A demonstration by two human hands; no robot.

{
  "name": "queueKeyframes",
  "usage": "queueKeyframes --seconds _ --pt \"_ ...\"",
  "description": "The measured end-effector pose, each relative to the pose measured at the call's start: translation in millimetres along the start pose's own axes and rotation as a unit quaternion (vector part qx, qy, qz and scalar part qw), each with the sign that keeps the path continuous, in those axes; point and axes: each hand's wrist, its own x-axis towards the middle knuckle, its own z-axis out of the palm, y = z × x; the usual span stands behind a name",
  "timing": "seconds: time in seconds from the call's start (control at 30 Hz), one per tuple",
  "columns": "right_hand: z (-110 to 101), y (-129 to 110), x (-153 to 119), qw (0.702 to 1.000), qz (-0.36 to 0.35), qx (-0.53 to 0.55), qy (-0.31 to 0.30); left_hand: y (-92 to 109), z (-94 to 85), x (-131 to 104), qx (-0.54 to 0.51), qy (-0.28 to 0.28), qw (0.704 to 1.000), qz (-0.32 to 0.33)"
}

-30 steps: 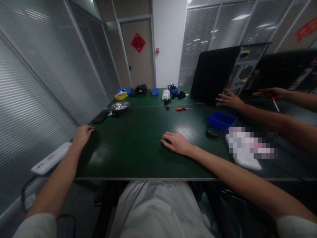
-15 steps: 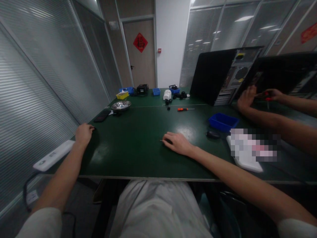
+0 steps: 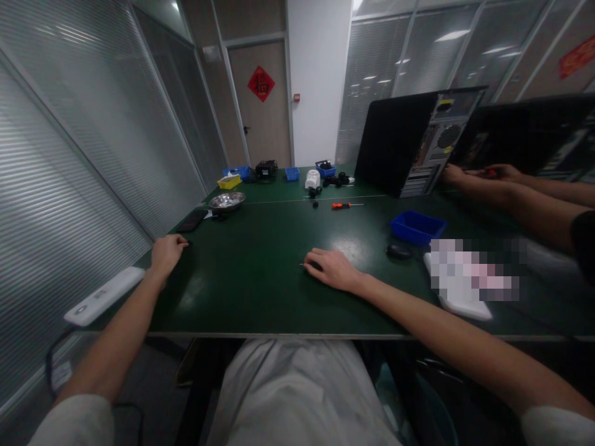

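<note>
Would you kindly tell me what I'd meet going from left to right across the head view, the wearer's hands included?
White strip, left hand, shiny metal bowl, small blue tray, right hand, large blue tray.

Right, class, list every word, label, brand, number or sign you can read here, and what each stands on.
"福", probably, though blurred: red diamond on the door.
Red banner, upper right: marks too blurred to read.
White strip, left: marks too small to read.
Red wall box: too small to read.
No brand or number is legible.
</note>
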Motion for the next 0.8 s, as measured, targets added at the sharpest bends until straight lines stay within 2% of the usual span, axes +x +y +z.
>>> queueKeyframes --seconds 0.1,0.17,0.27,0.37,0.47,0.8 --pt "0 1 0 1.0 0.006 -0.003 -0.001 56 5.1 -13 -0.117 -0.059 0.984 0.119" --pt "1 2 0 1.0 0.005 -0.001 -0.001 107 9.0 -33 -0.204 -0.104 0.951 0.207" --pt "3 3 0 1.0 0.006 0.003 -0.003 184 13.5 -70 -0.308 -0.162 0.88 0.322" --pt "3 3 -1 1.0 0.011 -0.004 -0.002 236 16.0 -97 -0.359 -0.189 0.835 0.371" --pt "2 2 -1 1.0 0.013 -0.011 -0.003 255 17.6 -107 -0.375 -0.199 0.825 0.374" --pt "2 3 0 1.0 0.005 -0.011 -0.003 253 19.1 -112 -0.377 -0.168 0.827 0.382"
